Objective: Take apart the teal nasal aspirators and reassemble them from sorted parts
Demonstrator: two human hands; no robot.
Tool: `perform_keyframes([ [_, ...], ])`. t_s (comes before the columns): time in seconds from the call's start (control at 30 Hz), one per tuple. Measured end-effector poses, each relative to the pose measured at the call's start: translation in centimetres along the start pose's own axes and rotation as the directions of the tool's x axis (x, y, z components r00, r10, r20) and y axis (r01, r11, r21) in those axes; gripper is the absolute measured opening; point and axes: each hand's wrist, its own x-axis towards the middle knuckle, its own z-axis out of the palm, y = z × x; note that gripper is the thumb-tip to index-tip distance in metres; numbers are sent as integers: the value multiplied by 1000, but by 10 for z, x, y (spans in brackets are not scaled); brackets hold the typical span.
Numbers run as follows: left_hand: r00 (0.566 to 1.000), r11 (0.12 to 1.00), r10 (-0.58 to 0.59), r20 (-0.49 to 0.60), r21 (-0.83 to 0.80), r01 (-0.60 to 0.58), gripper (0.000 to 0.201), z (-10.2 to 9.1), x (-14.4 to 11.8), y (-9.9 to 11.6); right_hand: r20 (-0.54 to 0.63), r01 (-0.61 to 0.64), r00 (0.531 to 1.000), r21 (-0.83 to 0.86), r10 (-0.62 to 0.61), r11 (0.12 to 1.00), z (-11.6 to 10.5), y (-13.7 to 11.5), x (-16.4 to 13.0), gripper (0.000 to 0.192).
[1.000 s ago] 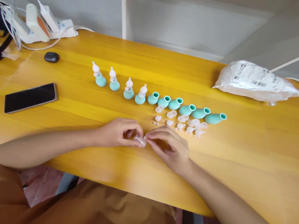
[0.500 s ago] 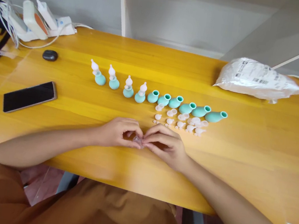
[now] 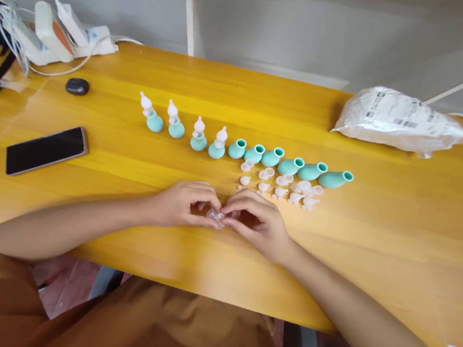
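While a second ago slightly apart, both hands, left hand [image 3: 182,204] and right hand [image 3: 259,223], are now pinching together on the small clear piece [image 3: 215,215], apparently pressing parts together over the tabletop [image 3: 379,228].

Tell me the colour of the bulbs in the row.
Teal bulbs, clearest in the head view.

On the yellow wooden table [image 3: 379,228], both hands meet near the front edge: left hand [image 3: 182,204] and right hand [image 3: 256,223] touching a small clear plastic piece [image 3: 216,215] between them. Behind them runs a row of teal rubber bulbs [image 3: 260,154]; small white caps [image 3: 281,186] lie between row and right hand. Black smartphone [image 3: 46,150] lies far left; white plastic bag [image 3: 402,122] rear right.
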Motion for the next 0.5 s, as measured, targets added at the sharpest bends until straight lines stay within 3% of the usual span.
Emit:
perform_keyframes([
  [0.5,999,999,34,9,-15,-34,23,1,1,-3,26,-10,1000,6,10,1000,-1,0,1,9],
])
